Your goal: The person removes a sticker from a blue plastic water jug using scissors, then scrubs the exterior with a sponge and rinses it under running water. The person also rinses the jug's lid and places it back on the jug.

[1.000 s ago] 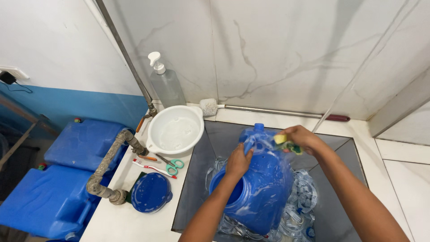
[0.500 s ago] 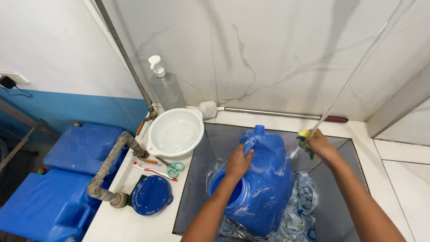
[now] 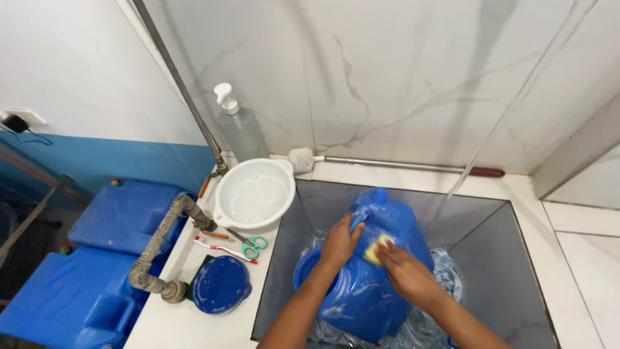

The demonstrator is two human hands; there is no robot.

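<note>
1. Presently, a large blue container [image 3: 371,271] is seen tilted in the grey sink [image 3: 491,258].
2. It is steadied at its handle, gripped by the left hand [image 3: 339,244].
3. A yellow sponge [image 3: 376,249] is pressed against it, clasped in the right hand [image 3: 407,274]; scrubbing is judged underway, with unscrubbed sides to be turned up next.

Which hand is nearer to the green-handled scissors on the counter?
Left. The left hand grips the blue jug on the side facing the scissors; the right hand, rubbing a yellow sponge on it, is farther away.
</note>
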